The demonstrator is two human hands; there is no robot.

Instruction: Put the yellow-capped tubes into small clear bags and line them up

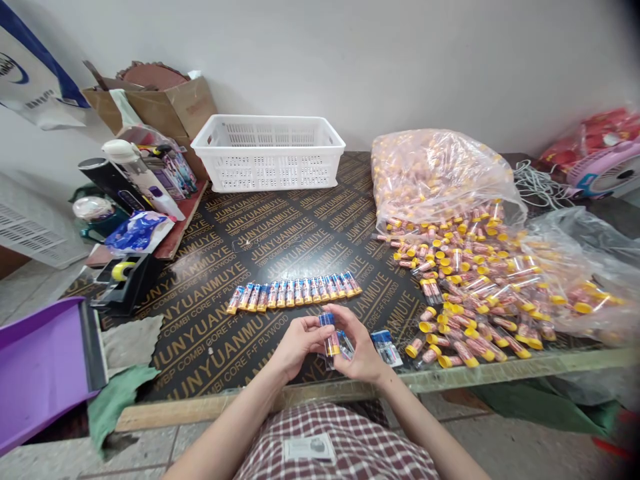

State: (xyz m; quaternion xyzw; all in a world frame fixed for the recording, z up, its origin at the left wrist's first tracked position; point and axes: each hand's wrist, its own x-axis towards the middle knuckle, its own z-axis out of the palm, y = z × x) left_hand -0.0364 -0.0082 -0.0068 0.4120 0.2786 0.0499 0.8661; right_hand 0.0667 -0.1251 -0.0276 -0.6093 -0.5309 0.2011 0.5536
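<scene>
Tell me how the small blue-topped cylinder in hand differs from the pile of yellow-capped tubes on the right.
Colour: the small blue-topped cylinder is blue at its upper end; the clear, yellow-capped tubes look mainly yellow and pink.
Place: the left hand holds the cylinder; the tubes lie on the printed black board, at right.
Arrangement: the cylinder is held singly; the tubes lie jumbled, pointing many ways.
Both are small and round-bodied.

Bare hands (361, 339) and forearms (240, 415), maroon-and-white checked garment (370, 448), pale rectangular patch (299, 449) with a grey mark (317, 444)
</scene>
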